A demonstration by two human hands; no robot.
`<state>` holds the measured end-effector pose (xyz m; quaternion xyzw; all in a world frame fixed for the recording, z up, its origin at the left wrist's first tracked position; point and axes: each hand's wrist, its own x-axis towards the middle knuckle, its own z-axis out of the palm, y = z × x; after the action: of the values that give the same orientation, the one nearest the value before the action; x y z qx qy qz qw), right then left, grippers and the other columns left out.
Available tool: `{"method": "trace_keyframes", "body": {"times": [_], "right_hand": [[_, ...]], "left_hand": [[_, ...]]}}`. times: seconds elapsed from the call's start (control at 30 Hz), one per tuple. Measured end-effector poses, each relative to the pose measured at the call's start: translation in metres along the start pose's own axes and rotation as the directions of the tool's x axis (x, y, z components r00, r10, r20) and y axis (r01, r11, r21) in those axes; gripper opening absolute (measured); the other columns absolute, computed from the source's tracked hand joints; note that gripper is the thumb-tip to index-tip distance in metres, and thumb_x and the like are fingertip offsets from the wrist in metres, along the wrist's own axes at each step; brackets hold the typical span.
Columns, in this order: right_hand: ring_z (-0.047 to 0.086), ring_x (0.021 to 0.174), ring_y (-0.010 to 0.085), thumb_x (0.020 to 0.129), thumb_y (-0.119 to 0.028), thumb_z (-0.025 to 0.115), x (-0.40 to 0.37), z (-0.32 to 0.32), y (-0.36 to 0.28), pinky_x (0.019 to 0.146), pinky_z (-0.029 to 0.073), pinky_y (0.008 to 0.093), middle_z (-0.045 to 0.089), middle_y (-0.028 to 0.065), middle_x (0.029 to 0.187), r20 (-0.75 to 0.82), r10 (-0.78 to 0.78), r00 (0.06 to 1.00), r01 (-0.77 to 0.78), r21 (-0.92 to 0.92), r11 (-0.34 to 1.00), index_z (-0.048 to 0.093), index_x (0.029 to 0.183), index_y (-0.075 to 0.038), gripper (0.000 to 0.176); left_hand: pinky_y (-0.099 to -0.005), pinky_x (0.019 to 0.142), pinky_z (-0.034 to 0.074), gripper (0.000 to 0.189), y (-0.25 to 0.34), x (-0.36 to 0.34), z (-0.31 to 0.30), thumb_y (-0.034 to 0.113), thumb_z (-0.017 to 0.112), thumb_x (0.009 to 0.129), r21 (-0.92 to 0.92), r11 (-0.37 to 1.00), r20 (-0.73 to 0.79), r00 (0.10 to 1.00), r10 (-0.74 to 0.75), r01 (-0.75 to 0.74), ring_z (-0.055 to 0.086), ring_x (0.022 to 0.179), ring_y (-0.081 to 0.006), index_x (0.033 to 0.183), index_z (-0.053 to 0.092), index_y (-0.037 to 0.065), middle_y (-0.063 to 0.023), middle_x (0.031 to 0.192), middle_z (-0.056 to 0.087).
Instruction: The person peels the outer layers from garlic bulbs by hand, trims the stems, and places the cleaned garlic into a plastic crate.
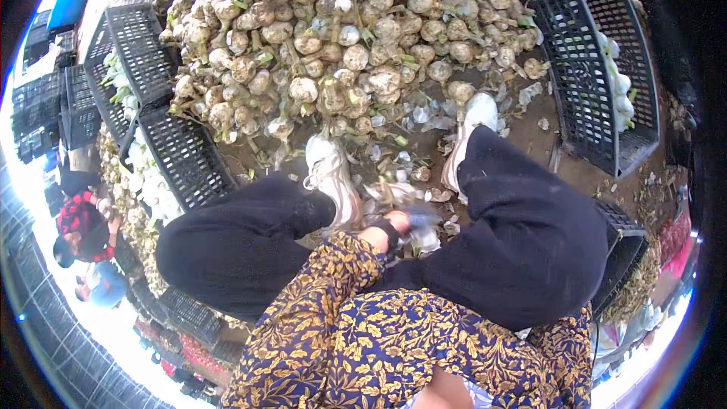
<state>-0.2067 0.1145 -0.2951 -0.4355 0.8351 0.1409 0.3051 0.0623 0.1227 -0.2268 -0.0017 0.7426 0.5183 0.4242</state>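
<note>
A worker's left hand (407,221), blurred below a dark wristband (391,233), reaches down between two dark trouser legs (235,246); whether its fingers are apart, together or clamped on something cannot be told, nor can the state of the right hand, which is out of view. Just beyond the left hand is a pale, blurred shape (390,192) too smeared to identify, and close on its right side a whitish scrap (426,239). Farther ahead of the hand, past a pair of light shoes (333,182), a broad heap of soil-stained garlic bulbs (303,68) spreads across the ground, many with stems attached; papery skins (420,115) litter the dirt between the heap and the hand. Left of the hand, beyond the knee, black plastic crates (185,163) stand tilted beside white bulbs (155,185). Well ahead and to the right of the hand, another black crate (569,91), on its side or steeply tilted, contains more white bulbs (621,91). Behind the hand runs a navy sleeve (322,295) patterned with gold leaves, matching the garment across the worker's lap. Far to the hand's left, a person in a red-and-black checked top (79,223) is near another in light blue (106,285).
</note>
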Motion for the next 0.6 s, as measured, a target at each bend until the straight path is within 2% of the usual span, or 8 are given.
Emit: {"method": "trace_keyframes", "body": {"times": [0.03,0.1,0.17,0.2,0.23,0.3,0.5,0.6], "right_hand": [[0.062,0.081,0.022,0.078,-0.026,0.053,0.001,0.006,-0.002,0.07,0.048,0.0334,0.064,0.0112,0.087,0.008,0.008,1.0,-0.008,0.001,1.0,0.064,0.091,-0.002,0.03],[0.062,0.081,0.0218,0.078,-0.026,0.053,0.004,0.011,0.003,0.07,0.048,0.0332,0.064,0.0112,0.087,0.002,0.006,1.0,-0.006,0.006,1.0,0.064,0.091,-0.001,0.03],[0.062,0.081,0.0217,0.078,-0.026,0.053,0.002,0.014,0.004,0.07,0.048,0.0331,0.064,0.0112,0.087,0.01,0.017,1.0,-0.018,0.012,1.0,0.064,0.091,-0.001,0.03],[0.062,0.081,0.0216,0.078,-0.026,0.053,0.002,0.012,0.004,0.07,0.048,0.033,0.064,0.0112,0.087,0.006,0.014,1.0,-0.014,0.016,1.0,0.064,0.092,-0.001,0.031],[0.062,0.081,0.0215,0.078,-0.026,0.053,0.001,0.014,0.005,0.07,0.048,0.0329,0.064,0.0112,0.087,0.006,0.016,1.0,-0.016,0.018,1.0,0.063,0.092,-0.001,0.031],[0.062,0.081,0.0214,0.078,-0.026,0.053,-0.002,0.012,0.004,0.07,0.048,0.0328,0.064,0.0113,0.088,0.007,0.021,1.0,-0.021,0.022,1.0,0.063,0.092,-0.001,0.031],[0.062,0.081,0.021,0.078,-0.027,0.053,-0.016,0.004,0.005,0.07,0.048,0.0323,0.064,0.0113,0.088,-0.022,0.023,1.0,-0.022,0.055,0.998,0.063,0.093,0.0,0.032],[0.062,0.081,0.0208,0.079,-0.027,0.053,-0.03,-0.002,0.011,0.07,0.048,0.0321,0.064,0.0113,0.089,-0.006,0.025,1.0,-0.024,0.05,0.998,0.062,0.094,0.0,0.033]], "left_hand": [[-0.0348,0.095,0.032,0.037,0.0,-0.03,0.013,0.031,0.038,0.087,-0.305,0.921,-0.324,0.936,0.139,-0.242,0.044,0.113,-0.0261,0.118,0.049,0.014,-0.0087,0.121,0.05],[-0.0351,0.093,0.035,0.032,0.045,-0.062,-0.047,0.024,0.04,0.085,-0.081,0.997,-0.295,0.955,-0.021,-0.003,0.047,0.108,-0.0272,0.112,0.051,0.01,-0.0111,0.114,0.053],[-0.0349,0.092,0.036,0.03,0.053,-0.091,-0.104,0.02,0.041,0.084,-0.096,0.906,-0.461,0.788,-0.409,0.413,0.048,0.105,-0.0288,0.108,0.052,0.007,-0.0151,0.11,0.053],[-0.0351,0.09,0.037,0.034,0.026,-0.098,-0.104,0.024,0.047,0.081,-0.049,0.897,-0.783,0.541,-0.307,0.439,0.048,0.103,-0.0307,0.108,0.051,0.003,-0.0199,0.107,0.052],[-0.0365,0.092,0.035,0.046,0.026,-0.103,-0.127,0.031,0.054,0.078,-0.641,0.742,-0.71,0.215,-0.67,0.197,0.045,0.107,-0.0334,0.111,0.049,-0.001,-0.0222,0.113,0.049],[-0.0376,0.095,0.033,0.06,0.011,-0.101,-0.146,0.036,0.058,0.075,-0.562,0.762,-0.808,-0.017,-0.589,0.322,0.042,0.112,-0.0352,0.116,0.044,-0.005,-0.025,0.119,0.044],[-0.0382,0.094,0.033,0.076,-0.011,-0.065,-0.152,0.042,0.062,0.07,-0.799,0.575,-0.588,-0.027,-0.808,0.176,0.043,0.111,-0.0375,0.119,0.038,-0.01,-0.0284,0.116,0.045],[-0.0399,0.087,0.038,0.064,0.003,-0.058,-0.138,0.04,0.065,0.065,-0.805,0.501,-0.523,0.018,-0.852,0.318,0.049,0.101,-0.037,0.109,0.048,-0.005,-0.028,0.107,0.051]]}}
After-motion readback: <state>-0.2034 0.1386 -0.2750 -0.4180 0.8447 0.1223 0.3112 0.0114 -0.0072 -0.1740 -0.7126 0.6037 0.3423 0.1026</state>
